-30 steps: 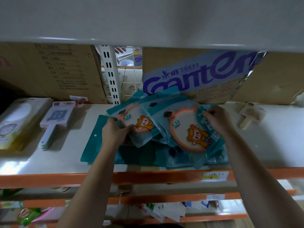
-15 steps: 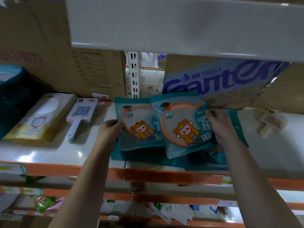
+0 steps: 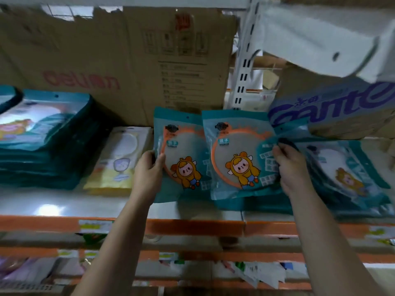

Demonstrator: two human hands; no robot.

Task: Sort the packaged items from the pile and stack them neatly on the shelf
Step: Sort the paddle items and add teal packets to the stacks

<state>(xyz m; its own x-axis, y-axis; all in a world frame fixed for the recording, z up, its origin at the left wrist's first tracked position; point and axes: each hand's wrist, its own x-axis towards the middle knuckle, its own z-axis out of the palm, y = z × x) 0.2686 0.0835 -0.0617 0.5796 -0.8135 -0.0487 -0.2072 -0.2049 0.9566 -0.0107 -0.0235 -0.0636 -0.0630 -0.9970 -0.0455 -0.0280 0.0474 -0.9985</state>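
Left hand [image 3: 147,174] grips one teal mirror packet [image 3: 183,150] by its edge | right hand [image 3: 292,167] pinches a second packet [image 3: 237,150] — both held over the shelf [image 3: 64,201] | pile [image 3: 350,178] at right, seemingly the same packets

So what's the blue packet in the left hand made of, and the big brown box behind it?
The blue packet in the left hand looks like thin plastic film, slightly glossy: its clear window shows an orange ring inside. The brown box looks like matte cardboard, probably: dull surface, ragged torn top edge.
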